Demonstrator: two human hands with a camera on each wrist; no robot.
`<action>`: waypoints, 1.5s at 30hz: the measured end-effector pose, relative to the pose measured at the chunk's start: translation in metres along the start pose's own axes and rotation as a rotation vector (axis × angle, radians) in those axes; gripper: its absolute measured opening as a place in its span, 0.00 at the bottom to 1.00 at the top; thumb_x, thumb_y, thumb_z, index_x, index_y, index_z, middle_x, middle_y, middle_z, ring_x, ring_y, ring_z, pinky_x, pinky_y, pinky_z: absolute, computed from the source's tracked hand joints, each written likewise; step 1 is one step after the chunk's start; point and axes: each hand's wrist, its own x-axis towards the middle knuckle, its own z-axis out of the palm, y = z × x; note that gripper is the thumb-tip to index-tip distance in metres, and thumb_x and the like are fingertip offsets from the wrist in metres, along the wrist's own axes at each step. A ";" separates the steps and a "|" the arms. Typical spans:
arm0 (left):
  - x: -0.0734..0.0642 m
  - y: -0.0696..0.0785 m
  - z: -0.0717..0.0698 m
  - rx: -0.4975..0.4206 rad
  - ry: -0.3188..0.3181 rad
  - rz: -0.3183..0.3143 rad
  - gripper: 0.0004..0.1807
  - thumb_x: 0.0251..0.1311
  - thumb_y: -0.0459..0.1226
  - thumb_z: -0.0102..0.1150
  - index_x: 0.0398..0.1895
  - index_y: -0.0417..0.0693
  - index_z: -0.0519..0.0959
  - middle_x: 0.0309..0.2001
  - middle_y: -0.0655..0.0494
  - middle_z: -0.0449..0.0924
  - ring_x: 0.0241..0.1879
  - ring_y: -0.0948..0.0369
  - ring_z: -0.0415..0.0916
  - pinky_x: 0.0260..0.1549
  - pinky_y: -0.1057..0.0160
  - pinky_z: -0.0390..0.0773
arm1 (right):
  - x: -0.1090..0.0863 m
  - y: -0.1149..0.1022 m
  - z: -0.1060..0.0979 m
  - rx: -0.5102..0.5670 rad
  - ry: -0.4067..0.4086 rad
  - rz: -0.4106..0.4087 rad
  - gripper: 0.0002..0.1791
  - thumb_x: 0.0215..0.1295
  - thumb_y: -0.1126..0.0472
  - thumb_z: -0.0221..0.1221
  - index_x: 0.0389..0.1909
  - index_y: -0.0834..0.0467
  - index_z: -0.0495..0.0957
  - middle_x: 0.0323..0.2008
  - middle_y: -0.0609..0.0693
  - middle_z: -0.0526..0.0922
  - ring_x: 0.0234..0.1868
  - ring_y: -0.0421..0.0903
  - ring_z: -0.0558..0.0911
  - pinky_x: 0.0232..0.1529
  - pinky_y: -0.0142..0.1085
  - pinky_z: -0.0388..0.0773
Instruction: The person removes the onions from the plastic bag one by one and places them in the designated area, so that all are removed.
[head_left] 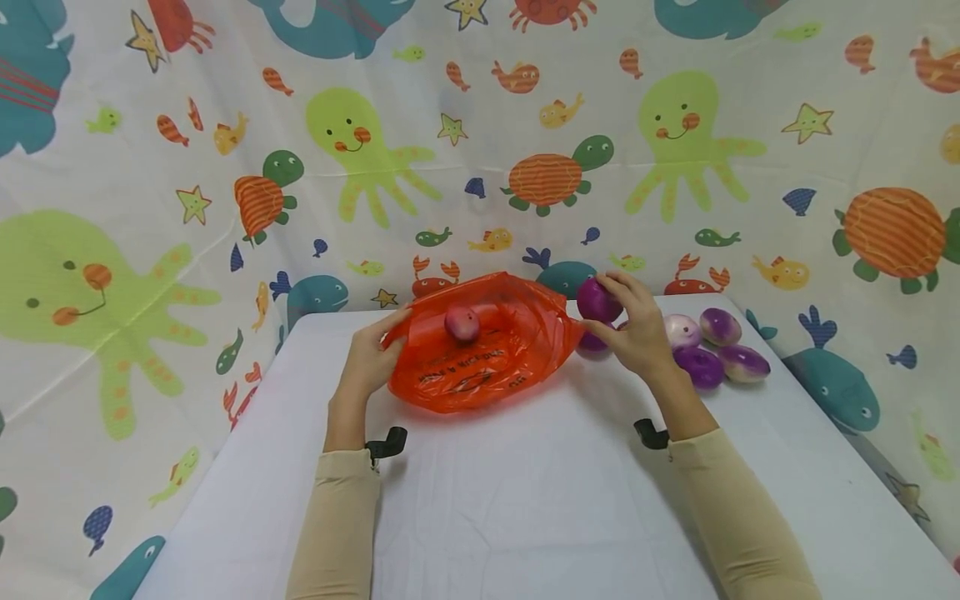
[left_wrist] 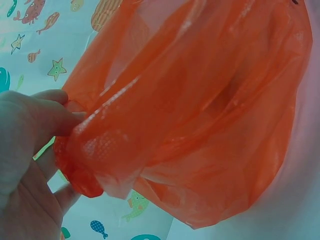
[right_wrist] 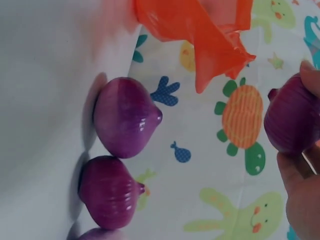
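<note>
An orange-red plastic bag (head_left: 517, 367) with dark print spreads in the middle of the white table. My left hand (head_left: 371, 354) pinches its left edge between thumb and fingers, bunching the film in the left wrist view. One reddish-purple onion (head_left: 462, 323) shows at the bag's mouth. In my right hand (head_left: 641, 329) is a glossy purple onion (right_wrist: 292, 117), gripped between thumb and fingers and raised above the table beside the bag's right end. Below that hand sits another purple onion (head_left: 592, 342), partly covered by the thumb.
Several more purple and white onions (head_left: 700, 367) lie grouped on the table (head_left: 480, 517) to the right of my right hand. A curtain (head_left: 480, 133) printed with sea animals hangs behind and around the table. A black wrist mount (head_left: 387, 443) sits on the left wrist.
</note>
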 end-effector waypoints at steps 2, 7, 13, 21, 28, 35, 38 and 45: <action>0.000 0.000 0.000 0.005 0.004 0.002 0.31 0.73 0.29 0.55 0.75 0.62 0.72 0.76 0.58 0.71 0.77 0.46 0.65 0.67 0.41 0.75 | -0.001 0.002 -0.003 -0.016 -0.023 0.007 0.40 0.52 0.65 0.79 0.68 0.58 0.77 0.68 0.60 0.75 0.70 0.60 0.73 0.63 0.61 0.79; 0.001 0.000 0.001 0.011 0.003 0.005 0.31 0.73 0.28 0.55 0.75 0.62 0.73 0.76 0.59 0.71 0.77 0.46 0.65 0.68 0.41 0.74 | -0.003 0.005 -0.008 -0.033 -0.052 0.012 0.39 0.53 0.65 0.78 0.68 0.58 0.77 0.67 0.62 0.75 0.69 0.63 0.73 0.62 0.64 0.79; 0.001 0.001 0.001 0.018 -0.002 -0.005 0.31 0.73 0.29 0.55 0.75 0.62 0.72 0.76 0.59 0.70 0.77 0.46 0.65 0.69 0.41 0.73 | -0.003 0.010 -0.013 -0.030 -0.067 0.034 0.39 0.53 0.66 0.78 0.68 0.58 0.76 0.68 0.62 0.74 0.70 0.64 0.72 0.63 0.66 0.77; 0.001 0.001 0.001 0.015 -0.003 0.000 0.31 0.73 0.28 0.54 0.75 0.62 0.72 0.76 0.58 0.71 0.77 0.45 0.65 0.68 0.41 0.74 | -0.005 0.012 -0.017 -0.010 -0.118 0.076 0.37 0.55 0.70 0.76 0.68 0.60 0.76 0.70 0.64 0.71 0.70 0.67 0.70 0.64 0.69 0.74; 0.001 0.002 0.001 0.013 -0.003 -0.002 0.31 0.73 0.28 0.54 0.75 0.62 0.72 0.76 0.59 0.70 0.77 0.46 0.65 0.67 0.41 0.75 | -0.006 0.013 -0.020 -0.018 -0.129 0.094 0.37 0.55 0.67 0.77 0.68 0.59 0.76 0.70 0.61 0.72 0.70 0.65 0.71 0.64 0.67 0.75; 0.000 0.002 0.001 0.011 -0.004 -0.010 0.32 0.73 0.28 0.54 0.75 0.63 0.72 0.76 0.60 0.70 0.77 0.46 0.64 0.67 0.41 0.76 | -0.006 0.015 -0.024 -0.041 -0.149 0.123 0.40 0.53 0.64 0.79 0.68 0.55 0.76 0.69 0.58 0.74 0.70 0.61 0.72 0.64 0.64 0.77; 0.001 0.002 0.000 0.015 -0.001 -0.004 0.32 0.73 0.28 0.55 0.75 0.62 0.72 0.76 0.60 0.70 0.77 0.46 0.64 0.67 0.41 0.75 | -0.006 0.017 -0.027 -0.044 -0.160 0.135 0.39 0.53 0.64 0.79 0.68 0.56 0.76 0.69 0.58 0.75 0.69 0.60 0.73 0.64 0.64 0.77; 0.001 0.001 0.000 0.018 0.000 -0.001 0.31 0.73 0.28 0.55 0.75 0.62 0.72 0.76 0.59 0.71 0.77 0.46 0.65 0.67 0.41 0.75 | -0.007 0.020 -0.035 -0.081 -0.210 0.230 0.38 0.56 0.60 0.78 0.68 0.53 0.74 0.69 0.55 0.74 0.68 0.59 0.74 0.64 0.63 0.77</action>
